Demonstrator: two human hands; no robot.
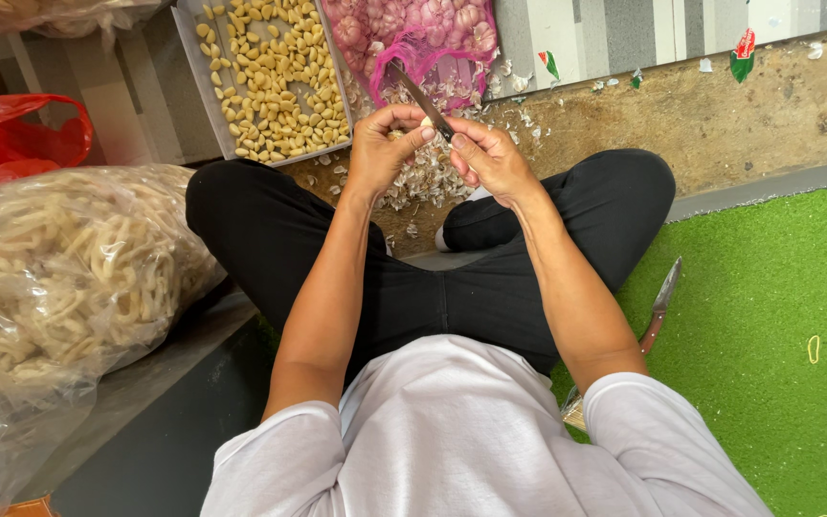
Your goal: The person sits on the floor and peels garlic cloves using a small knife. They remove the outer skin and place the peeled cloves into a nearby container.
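Nearest, at six o'clock, sits a person cross-legged on the floor. Their left hand has its fingers closed on a garlic clove, while the right hand pinches a small knife against it. Peeling seems under way; next comes lifting the skin. At eleven o'clock lies a tray of peeled cloves, at twelve a pink net bag of garlic.

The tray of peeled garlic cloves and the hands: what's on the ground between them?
In the head view, scattered papery garlic skins lie on the ground between the tray and the hands, left and right.
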